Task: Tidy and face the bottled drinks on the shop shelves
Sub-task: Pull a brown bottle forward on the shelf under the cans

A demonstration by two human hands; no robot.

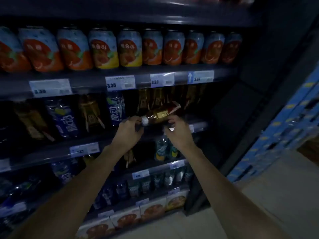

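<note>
Left hand (129, 127) – we are pinching white cap end of amber bottle (161, 112), fingers curled shut around neck. Right hand (177, 129) – we are cupping bottle body from beneath, fingers half-open. Bottle lying tilted between hands, before shelf edge (198, 125), amber bottle row (155, 97) behind.

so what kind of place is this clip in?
Almost certainly a shop's drinks aisle, dimly lit: dark shelves stocked with rows of cans and bottles, price tags clipped along the shelf edges, and stacked blue cartons at the right.
</note>
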